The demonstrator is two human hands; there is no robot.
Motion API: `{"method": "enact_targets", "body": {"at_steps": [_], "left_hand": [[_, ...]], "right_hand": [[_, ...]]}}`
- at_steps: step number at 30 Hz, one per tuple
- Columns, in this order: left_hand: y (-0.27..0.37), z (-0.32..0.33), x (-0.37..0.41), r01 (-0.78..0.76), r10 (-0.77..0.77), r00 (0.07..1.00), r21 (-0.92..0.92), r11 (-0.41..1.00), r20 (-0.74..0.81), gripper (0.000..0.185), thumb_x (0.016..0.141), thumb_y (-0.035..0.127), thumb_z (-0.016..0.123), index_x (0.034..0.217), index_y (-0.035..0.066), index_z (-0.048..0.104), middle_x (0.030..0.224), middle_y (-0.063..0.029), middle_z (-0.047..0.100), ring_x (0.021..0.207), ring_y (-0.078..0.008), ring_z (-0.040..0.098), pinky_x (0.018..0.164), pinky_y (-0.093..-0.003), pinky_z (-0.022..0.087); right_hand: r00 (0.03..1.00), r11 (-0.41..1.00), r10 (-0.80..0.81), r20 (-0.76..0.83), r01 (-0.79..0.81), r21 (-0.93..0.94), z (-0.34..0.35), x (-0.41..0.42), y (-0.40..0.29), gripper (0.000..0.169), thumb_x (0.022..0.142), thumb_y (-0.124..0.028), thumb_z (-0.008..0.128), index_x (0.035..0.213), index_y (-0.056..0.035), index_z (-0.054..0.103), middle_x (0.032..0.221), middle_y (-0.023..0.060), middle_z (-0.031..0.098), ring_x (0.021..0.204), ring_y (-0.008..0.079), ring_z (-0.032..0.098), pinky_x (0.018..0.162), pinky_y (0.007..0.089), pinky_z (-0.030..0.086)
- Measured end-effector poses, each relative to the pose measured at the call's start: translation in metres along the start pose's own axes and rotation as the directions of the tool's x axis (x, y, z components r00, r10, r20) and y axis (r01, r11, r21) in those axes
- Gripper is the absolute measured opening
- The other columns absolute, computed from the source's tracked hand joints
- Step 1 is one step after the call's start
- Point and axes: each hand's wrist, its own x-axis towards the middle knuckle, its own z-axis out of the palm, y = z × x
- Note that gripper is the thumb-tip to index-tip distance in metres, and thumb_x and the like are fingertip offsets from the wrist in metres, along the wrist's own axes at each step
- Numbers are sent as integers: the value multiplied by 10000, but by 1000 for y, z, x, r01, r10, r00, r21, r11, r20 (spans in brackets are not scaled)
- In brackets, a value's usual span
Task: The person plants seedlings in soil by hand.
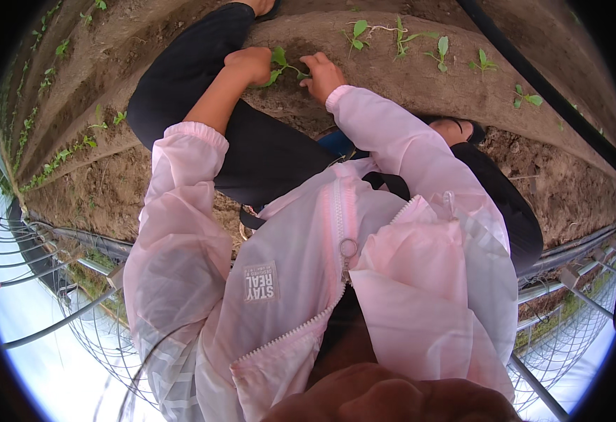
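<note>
Low over a soil ridge, my left hand [250, 65] is curled at the left side of a green leafy seedling [281, 64], against its leaves. Its fingertips are hidden, so whether it grips the plant cannot be told. Facing it from the right, my right hand [323, 77] has its fingers apart, with the thumb side close to the seedling's right leaf tip. Dark, loosened soil [292, 87] lies below the seedling between the hands. Both sleeves are pale pink and sheer.
More seedlings [358, 36] stand in a row along the soil ridge [403, 74] to the right. Further planted rows [47, 79] run at the left. A black hose or pipe [540, 68] crosses the upper right. My bent, dark-trousered leg [186, 74] is beside the left hand.
</note>
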Motion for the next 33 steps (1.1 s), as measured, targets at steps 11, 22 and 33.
{"method": "enact_targets", "body": {"at_steps": [11,22,33], "left_hand": [[-1,-1,-6,-19,19,1000,11,1000,-7,221,848,53,592,1042,14,692,1088,-189,686,994,-344,672,776,-453,540],[4,-1,-9,-21,20,999,58,998,25,344,850,87,617,1190,64,661,1228,-154,657,1114,-314,648,845,-454,547],[23,-28,-26,-90,85,996,167,982,34,327,859,107,632,1177,33,660,1192,-166,666,1092,-331,654,850,-449,544]], "right_hand": [[955,951,-291,56,295,-94,-3,37,18,434,767,91,584,1127,-110,721,1035,103,637,1022,336,618,886,423,523],[952,958,-237,196,262,-116,-9,50,16,449,776,114,579,1131,-117,729,1072,110,642,1056,306,629,895,416,523],[989,989,-145,-16,145,4,-107,-30,45,330,813,-19,693,1138,-76,684,1022,166,649,934,337,666,822,396,539]]}}
